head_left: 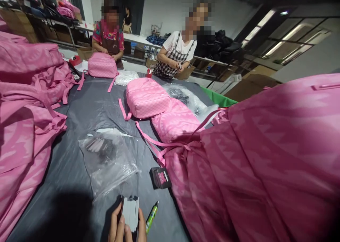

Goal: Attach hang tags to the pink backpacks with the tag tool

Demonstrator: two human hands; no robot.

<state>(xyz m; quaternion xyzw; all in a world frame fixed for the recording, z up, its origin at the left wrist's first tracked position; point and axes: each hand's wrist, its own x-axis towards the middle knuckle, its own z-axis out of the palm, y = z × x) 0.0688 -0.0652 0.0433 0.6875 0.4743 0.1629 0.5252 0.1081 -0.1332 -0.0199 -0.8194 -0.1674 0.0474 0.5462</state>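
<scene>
At the bottom of the head view, my left hand [117, 225] and my right hand [142, 226] close on a stack of pale grey cards [130, 213] from its two sides. The cards look like hang tags with dark edges. Just right of my right hand lies a green patterned pen [152, 217]. Farther up sits a small pile of black tags [160, 178] with a pink figure on top, against the pink backpacks. A clear plastic bag [108, 160] with dark tags inside rests on the table beyond my left hand.
Pink backpacks are heaped at the left [23, 111] and right [252, 157] of the dark-covered table [87, 111]. One pink backpack [147, 97] sits in the middle. Two people stand across the table, one at another pink backpack [102, 65]; a third is farther back.
</scene>
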